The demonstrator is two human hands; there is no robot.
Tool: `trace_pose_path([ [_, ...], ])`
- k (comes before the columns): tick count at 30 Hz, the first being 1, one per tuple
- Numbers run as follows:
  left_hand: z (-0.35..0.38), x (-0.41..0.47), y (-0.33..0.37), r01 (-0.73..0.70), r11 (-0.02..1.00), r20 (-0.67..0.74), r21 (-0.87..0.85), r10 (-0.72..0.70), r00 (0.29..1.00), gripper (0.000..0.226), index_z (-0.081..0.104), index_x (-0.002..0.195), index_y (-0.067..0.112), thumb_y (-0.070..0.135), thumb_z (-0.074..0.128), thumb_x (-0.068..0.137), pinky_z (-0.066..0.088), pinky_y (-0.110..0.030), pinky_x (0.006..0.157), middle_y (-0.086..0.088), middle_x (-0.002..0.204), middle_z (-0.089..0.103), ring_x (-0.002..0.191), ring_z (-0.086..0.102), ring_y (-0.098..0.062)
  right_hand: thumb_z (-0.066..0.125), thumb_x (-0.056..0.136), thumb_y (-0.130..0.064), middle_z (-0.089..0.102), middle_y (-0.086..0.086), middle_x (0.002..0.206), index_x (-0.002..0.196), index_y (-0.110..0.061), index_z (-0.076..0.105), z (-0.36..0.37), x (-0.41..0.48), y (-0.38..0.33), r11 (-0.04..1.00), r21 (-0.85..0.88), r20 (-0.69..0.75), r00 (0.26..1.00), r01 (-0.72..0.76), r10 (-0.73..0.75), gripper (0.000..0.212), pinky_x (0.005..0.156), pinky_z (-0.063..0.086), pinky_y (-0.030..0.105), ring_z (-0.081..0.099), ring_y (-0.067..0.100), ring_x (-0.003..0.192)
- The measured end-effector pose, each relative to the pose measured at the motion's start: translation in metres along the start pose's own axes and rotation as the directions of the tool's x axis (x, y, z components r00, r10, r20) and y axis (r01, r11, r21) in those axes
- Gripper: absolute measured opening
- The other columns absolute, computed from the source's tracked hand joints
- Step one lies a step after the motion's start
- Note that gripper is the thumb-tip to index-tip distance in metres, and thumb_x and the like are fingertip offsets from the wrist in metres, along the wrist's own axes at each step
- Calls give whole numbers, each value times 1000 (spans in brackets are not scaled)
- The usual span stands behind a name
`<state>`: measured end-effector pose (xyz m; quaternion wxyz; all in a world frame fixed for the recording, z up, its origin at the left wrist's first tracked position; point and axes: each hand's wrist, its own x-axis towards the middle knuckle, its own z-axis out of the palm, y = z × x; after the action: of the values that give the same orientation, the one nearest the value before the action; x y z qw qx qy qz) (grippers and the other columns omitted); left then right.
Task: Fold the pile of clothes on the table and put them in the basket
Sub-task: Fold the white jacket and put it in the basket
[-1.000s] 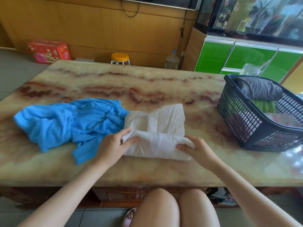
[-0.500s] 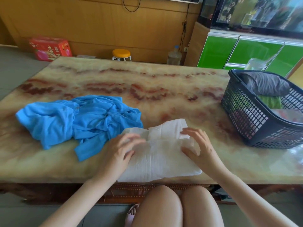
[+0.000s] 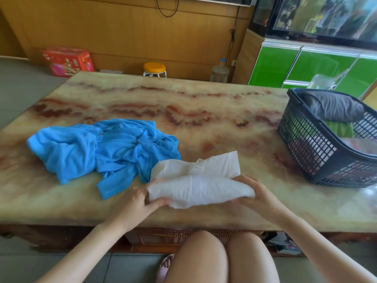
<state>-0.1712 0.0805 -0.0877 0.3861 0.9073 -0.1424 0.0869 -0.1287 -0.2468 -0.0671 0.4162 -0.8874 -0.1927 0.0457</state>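
Both hands switch from lying flat on the white garment (image 3: 201, 187) to gripping it: left hand (image 3: 140, 201) curls round its left end, right hand (image 3: 252, 190) round its right end. The near part is now doubled into a thick fold and the far flap lies flat on the table (image 3: 204, 103), near the front edge. Looks about one fold from basket-ready. Fabric is thin, crinkled, limp. Blue garment (image 3: 106, 148) just beside it is unfolded. Basket (image 3: 310, 148), at right, already holds clothes.

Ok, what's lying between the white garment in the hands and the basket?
Nothing: in the head view only bare marble table separates the white garment, gripped at that end by the right hand, from the basket.
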Motion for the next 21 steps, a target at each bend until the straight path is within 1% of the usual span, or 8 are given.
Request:
trace_pose_path([
  [3, 5, 25, 10, 171, 977, -170, -123, -191, 967, 47, 59, 74, 21, 67, 52, 76, 42, -16, 52, 11, 59, 59, 54, 56, -3, 68, 58, -65, 72, 5, 90, 97, -15, 68, -7, 21, -11, 950, 222, -9, 974, -220, 227, 63, 80, 53, 43, 68, 20, 87],
  [6, 13, 42, 19, 322, 934, -204, -153, -349, 915, 39, 54, 72, 17, 54, 53, 84, 37, -20, 53, 10, 55, 45, 51, 48, -5, 61, 58, -80, 67, 8, 84, 97, -4, 64, -3, 38, -13, 888, 212, -33, 905, -408, 423, 86, 69, 49, 32, 64, 18, 78],
  [10, 12, 65, 8, 558, 824, -79, -96, -565, 821, 46, 52, 64, 13, 53, 53, 87, 46, -37, 78, -6, 84, 54, 84, 56, -26, 56, 81, -61, 56, 0, 114, 111, -14, 58, 11, 60, -20, 784, 265, -90, 795, -561, 599, 56, 90, 42, 30, 51, 17, 108],
  [12, 10, 74, 3, 617, 769, -34, -169, -630, 776, 42, 60, 85, 9, 51, 56, 86, 46, -38, 83, -10, 99, 58, 95, 57, -29, 55, 83, -60, 37, 1, 129, 129, -22, 45, 15, 68, -22, 782, 178, -186, 760, -597, 623, 61, 103, 31, 36, 31, 22, 126],
  [14, 11, 79, 10, 612, 764, -78, -203, -636, 768, 49, 49, 118, 10, 44, 61, 86, 44, -36, 79, -8, 112, 55, 101, 57, -29, 57, 84, -48, 31, 2, 130, 135, -34, 29, 16, 71, -26, 807, 184, -242, 770, -561, 591, 60, 103, 37, 41, 36, 27, 122],
  [16, 16, 77, 16, 540, 830, -213, -140, -558, 802, 60, 32, 134, 19, 35, 64, 86, 45, -36, 72, -6, 118, 45, 95, 57, -29, 55, 87, -33, 36, 2, 124, 131, -41, 28, 15, 69, -26, 852, 204, -218, 827, -481, 519, 53, 85, 53, 47, 54, 27, 100],
  [18, 21, 73, 18, 452, 891, -243, -47, -449, 860, 46, 37, 132, 31, 32, 57, 91, 48, -37, 69, -1, 118, 41, 85, 57, -22, 52, 89, -19, 51, 10, 114, 128, -40, 37, 11, 65, -27, 853, 260, -160, 851, -453, 500, 47, 66, 59, 46, 60, 28, 85],
  [21, 20, 66, 10, 417, 897, -76, -145, -430, 899, 34, 52, 128, 36, 38, 49, 94, 39, -22, 85, 2, 134, 46, 112, 51, -10, 55, 90, -9, 59, 14, 98, 127, -32, 46, 0, 59, -26, 768, 408, -34, 832, -495, 554, 45, 64, 59, 47, 62, 28, 75],
])
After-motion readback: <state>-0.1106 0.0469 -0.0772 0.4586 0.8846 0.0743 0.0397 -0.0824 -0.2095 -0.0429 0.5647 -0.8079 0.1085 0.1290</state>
